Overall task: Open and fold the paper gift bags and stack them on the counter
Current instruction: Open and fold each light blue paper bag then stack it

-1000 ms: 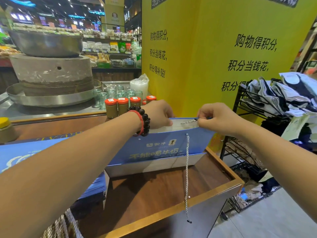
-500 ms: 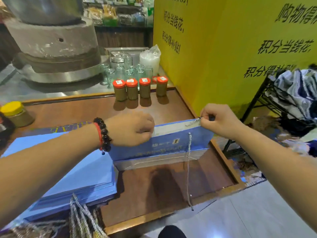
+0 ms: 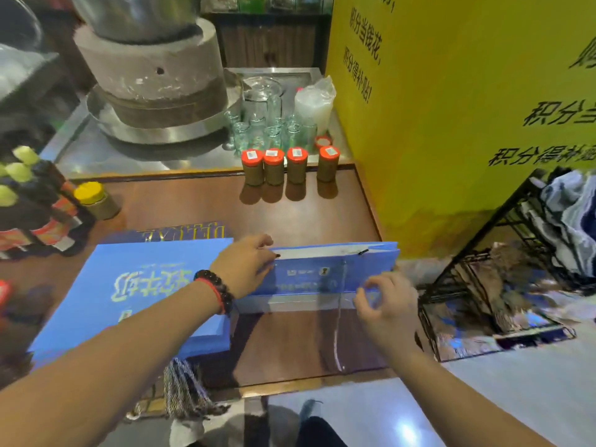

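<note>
Mid-frame, the left hand (image 3: 246,264) pinches the blue gift bag (image 3: 322,272) rim in a narrow grip, while the right hand (image 3: 385,303) curls loosely in front of it, holding nothing.

The yellow wall panel (image 3: 451,124), at about one to three o'clock, bears black Chinese lines: 积分当钱花 and 积分得补贴!, repeated partly cut off toward three o'clock. A dark blue sheet (image 3: 180,233) near ten o'clock shows gold "DELUXE", upside down. Print on the blue gift bags (image 3: 129,291) is too blurred to read
</note>
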